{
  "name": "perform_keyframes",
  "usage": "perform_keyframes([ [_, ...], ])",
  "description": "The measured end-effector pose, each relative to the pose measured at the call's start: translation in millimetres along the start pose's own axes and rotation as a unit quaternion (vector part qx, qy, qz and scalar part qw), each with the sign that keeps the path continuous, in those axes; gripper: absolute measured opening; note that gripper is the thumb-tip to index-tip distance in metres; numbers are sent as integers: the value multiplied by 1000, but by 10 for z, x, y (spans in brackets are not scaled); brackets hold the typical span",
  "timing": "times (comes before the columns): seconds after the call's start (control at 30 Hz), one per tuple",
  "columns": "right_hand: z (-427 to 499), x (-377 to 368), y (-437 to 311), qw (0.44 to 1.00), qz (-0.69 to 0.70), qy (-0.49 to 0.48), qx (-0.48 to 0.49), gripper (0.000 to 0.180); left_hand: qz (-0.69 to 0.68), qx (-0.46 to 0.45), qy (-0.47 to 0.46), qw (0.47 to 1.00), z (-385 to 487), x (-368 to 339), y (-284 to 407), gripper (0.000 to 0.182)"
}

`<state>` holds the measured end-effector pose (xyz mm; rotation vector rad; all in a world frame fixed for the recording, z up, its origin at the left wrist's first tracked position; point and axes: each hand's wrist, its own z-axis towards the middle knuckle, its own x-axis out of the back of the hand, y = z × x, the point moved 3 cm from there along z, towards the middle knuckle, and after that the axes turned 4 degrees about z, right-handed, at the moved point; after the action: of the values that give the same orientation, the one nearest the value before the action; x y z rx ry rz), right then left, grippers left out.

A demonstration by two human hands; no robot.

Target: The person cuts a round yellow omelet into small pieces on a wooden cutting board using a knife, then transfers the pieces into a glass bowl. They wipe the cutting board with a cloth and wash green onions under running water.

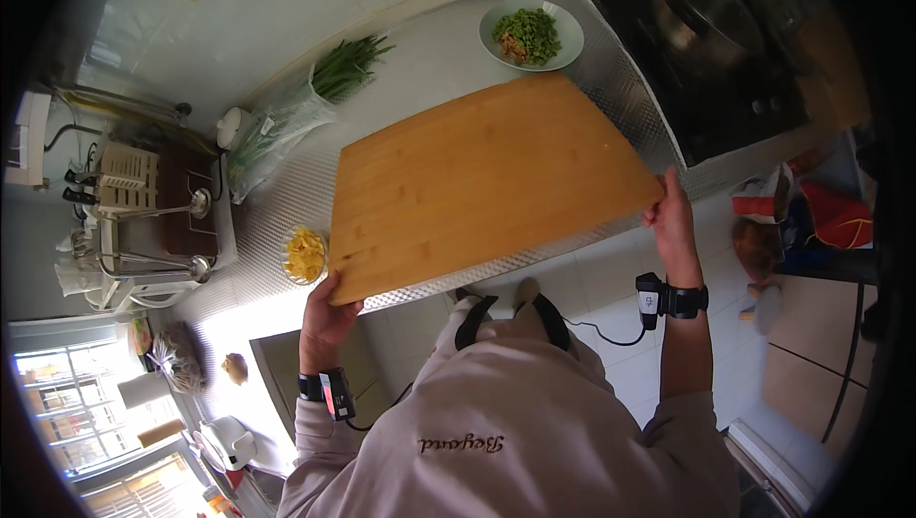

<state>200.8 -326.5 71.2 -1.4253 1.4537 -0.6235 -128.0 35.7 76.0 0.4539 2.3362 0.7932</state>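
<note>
A large wooden cutting board (486,174) spans the space between my two hands, over the textured metal countertop (268,210). My left hand (329,314) grips its near left corner. At the near right corner, my right hand (669,217) holds the edge with the thumb up along the side. The board's top surface bears no food. Just left of the board sits a small glass bowl of yellow pieces (304,255). Beyond its far edge stands a pale plate (572,46) with chopped green vegetable (533,31) and some brownish bits.
A plastic bag (279,139) of long green vegetables (351,67) lies at the back left. Knives (79,196) and ladles (199,202) hang on a rack at the left. To the right is a black cooktop (730,96) carrying a lidded pot (705,10). A rice cooker (225,443) stands lower left.
</note>
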Motion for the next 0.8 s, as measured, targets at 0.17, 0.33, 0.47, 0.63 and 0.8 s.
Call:
perform_keyframes([
  [0.17, 83, -72, 436, 999, -37, 24, 3, 36, -31, 7, -5, 999, 21, -73, 192, 36],
  [0.33, -35, -749, 1129, 781, -548, -42, 296, 40, -41, 14, -53, 998, 53, -77, 213, 38],
  [0.47, -66, -1347, 1535, 768, -473, -99, 421, 40, -49, 16, -48, 998, 56, -64, 161, 40],
  [0.63, -240, -1713, 1858, 781, -413, -228, 410, 30, -55, 27, -57, 996, 46, -23, 51, 39],
  [0.8, -516, -1209, 1372, 773, -389, -501, 21, 20, -65, 58, -65, 994, 72, 131, -196, 41],
])
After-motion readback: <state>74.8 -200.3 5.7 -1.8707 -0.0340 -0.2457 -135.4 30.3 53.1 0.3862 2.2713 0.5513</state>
